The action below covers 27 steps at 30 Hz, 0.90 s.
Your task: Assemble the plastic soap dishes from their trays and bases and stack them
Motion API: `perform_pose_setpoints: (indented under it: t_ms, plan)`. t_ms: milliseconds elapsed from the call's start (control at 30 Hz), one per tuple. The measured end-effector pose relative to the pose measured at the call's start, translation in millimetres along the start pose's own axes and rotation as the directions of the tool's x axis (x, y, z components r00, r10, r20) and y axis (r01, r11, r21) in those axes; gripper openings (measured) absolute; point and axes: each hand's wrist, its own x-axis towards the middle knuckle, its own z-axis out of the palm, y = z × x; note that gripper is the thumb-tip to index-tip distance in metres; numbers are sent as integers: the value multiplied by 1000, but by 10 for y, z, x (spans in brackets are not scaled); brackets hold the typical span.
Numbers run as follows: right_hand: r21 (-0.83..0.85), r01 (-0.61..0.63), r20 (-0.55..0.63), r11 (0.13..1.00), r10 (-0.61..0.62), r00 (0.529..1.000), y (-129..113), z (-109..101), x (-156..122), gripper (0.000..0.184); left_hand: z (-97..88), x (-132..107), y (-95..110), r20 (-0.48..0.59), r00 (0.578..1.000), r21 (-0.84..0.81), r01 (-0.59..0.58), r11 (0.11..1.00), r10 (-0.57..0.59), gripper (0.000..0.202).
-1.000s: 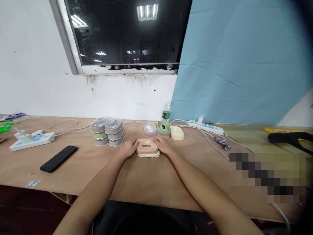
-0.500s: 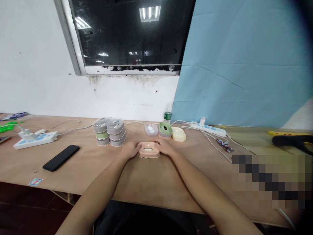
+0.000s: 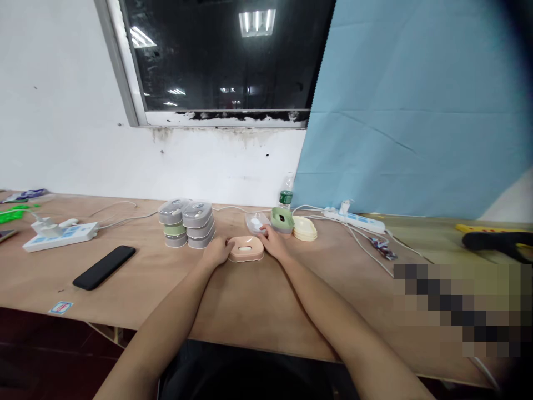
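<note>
A pink plastic soap dish point(image 3: 245, 249) is touched, not gripped, by the loosely curled left hand point(image 3: 216, 251); a clear plastic dish point(image 3: 255, 223) lies just past the half-open right hand point(image 3: 272, 244).

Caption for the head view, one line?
Left hand and right hand touch a pink soap dish on a plywood table.

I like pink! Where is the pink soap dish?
Head view: the pink soap dish sits between the left hand and the right hand, near the grey stacked dishes.

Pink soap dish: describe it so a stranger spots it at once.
On the wooden table under the window, find the stacked grey soap dishes. Just right of them sits the pink dish, the only one between the person's left hand and right hand.
</note>
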Motion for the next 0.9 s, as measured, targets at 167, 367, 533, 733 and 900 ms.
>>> perform_pose_setpoints:
  t_ms: [167,367,533,733,900]
  plan:
    - [38,15,-69,999,-12,998,16,11,-50,22,10,-4,3,21,1000,-30,-14,999,14,38]
    - [70,13,-90,997,-6,996,-3,4,-73,29,8,-20,1,22,998,-57,-56,997,58,39]
    - [71,49,-262,996,-29,965,-61,-72,-139,43,54,-19,-1,24,999,-70,-20,997,22,46]
    - [109,156,-272,982,-122,955,-99,-114,-250,51,18,-23,71,-255,962,-160,-141,977,97,70]
    - [235,150,-278,960,-81,957,-165,-116,-265,48,-96,-113,222,-300,936,-175,-242,954,182,61]
